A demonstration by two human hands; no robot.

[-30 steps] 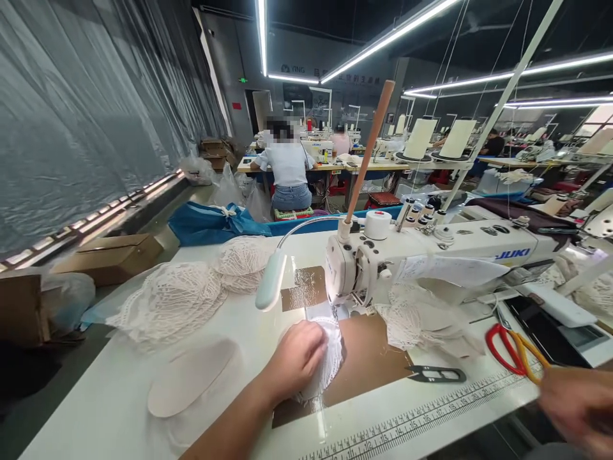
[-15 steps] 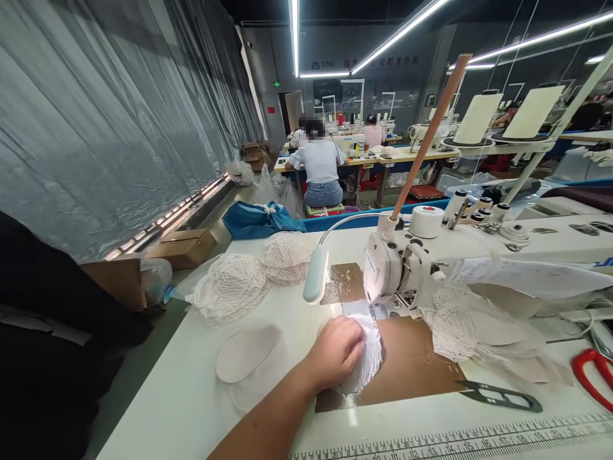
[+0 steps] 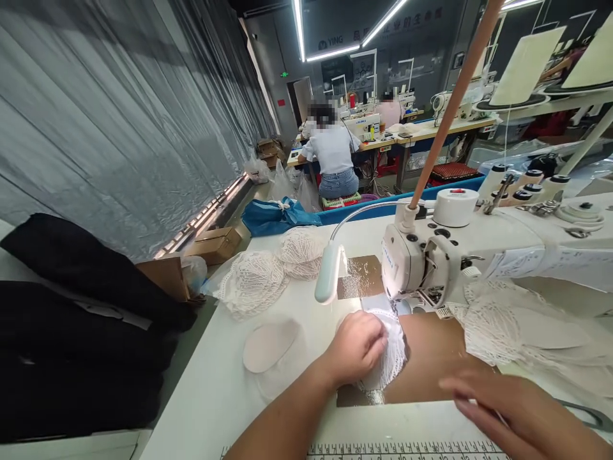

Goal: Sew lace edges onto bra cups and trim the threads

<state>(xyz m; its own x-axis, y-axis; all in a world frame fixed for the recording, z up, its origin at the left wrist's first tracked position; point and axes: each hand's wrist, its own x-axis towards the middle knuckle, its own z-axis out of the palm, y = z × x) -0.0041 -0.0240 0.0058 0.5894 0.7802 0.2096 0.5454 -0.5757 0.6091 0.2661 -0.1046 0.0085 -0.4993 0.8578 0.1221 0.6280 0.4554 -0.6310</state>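
The lace (image 3: 396, 354) is lying on the desk (image 3: 215, 383) by the machine (image 3: 402, 262), under the left hand (image 3: 359, 348) and showing past its right side. That hand's fingers are curling over the lace; their tips are hiding, so whether they are pinching or only pressing, I cannot tell. The right hand (image 3: 512, 402) is blurring, its fingers standing apart, well clear of the lace. It is partly covering the snips (image 3: 594, 418). The bottom edge is cutting off the ruler (image 3: 373, 449).

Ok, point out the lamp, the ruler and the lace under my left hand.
Lamp (image 3: 326, 281), head view: its casing.
Ruler (image 3: 373, 450), head view: middle of its visible strip.
Lace (image 3: 395, 349), head view: its uncovered side.
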